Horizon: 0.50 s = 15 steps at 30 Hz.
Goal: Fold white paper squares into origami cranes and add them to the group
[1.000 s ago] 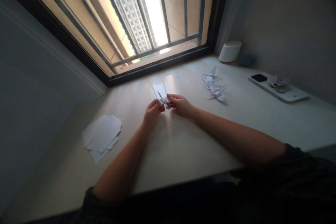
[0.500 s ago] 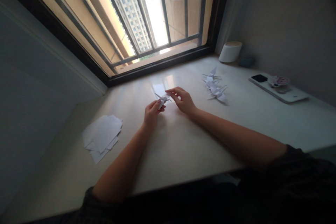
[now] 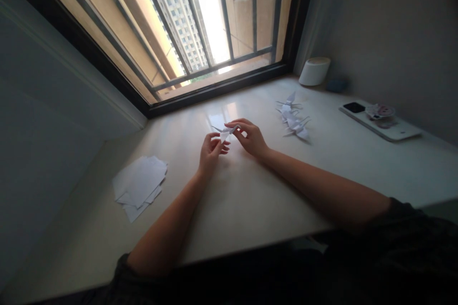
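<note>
A small white folded paper crane (image 3: 225, 132) is held just above the pale table (image 3: 250, 200), in front of the window. My right hand (image 3: 250, 137) pinches its upper part between thumb and fingertips. My left hand (image 3: 212, 149) is curled right under it, thumb and fingertips on the crane's lower point. A thin paper tip sticks out to the left of the crane.
A loose stack of white paper sheets (image 3: 139, 186) lies at the left. Several finished paper cranes (image 3: 293, 116) lie at the right. Farther right lie a white phone (image 3: 379, 121) and a small pink thing; a white cylinder (image 3: 314, 70) stands in the corner.
My right hand has lifted from beside the left and taken the crane's top in a pinch. The crane has risen slightly and my left fingers have loosened beneath it.
</note>
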{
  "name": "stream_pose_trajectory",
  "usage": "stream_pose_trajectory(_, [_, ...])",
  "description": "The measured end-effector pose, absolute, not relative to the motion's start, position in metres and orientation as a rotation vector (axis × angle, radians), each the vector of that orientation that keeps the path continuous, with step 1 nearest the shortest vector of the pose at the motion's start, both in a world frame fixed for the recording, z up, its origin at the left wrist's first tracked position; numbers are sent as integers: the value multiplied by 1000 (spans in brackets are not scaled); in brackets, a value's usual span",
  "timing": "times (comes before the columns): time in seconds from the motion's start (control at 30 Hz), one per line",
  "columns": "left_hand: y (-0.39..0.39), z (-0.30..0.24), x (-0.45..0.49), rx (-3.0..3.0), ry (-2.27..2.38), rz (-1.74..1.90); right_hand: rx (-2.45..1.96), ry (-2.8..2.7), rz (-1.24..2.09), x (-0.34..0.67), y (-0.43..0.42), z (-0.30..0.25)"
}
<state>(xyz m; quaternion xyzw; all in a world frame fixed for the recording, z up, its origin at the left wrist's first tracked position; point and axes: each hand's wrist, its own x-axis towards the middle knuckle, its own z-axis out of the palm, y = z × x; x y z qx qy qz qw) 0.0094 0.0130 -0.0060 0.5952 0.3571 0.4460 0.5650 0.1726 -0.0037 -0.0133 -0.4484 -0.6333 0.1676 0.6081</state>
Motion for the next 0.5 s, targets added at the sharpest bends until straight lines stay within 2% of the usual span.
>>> stream_pose_trajectory(0.3, [14,-8,12,1332,671,1170,-942,-1531,456,171,-3,-17])
stream_pose_trajectory(0.5, [14,-12,14,1350,659,1209,-1017,-1582,359,171,-4,-17])
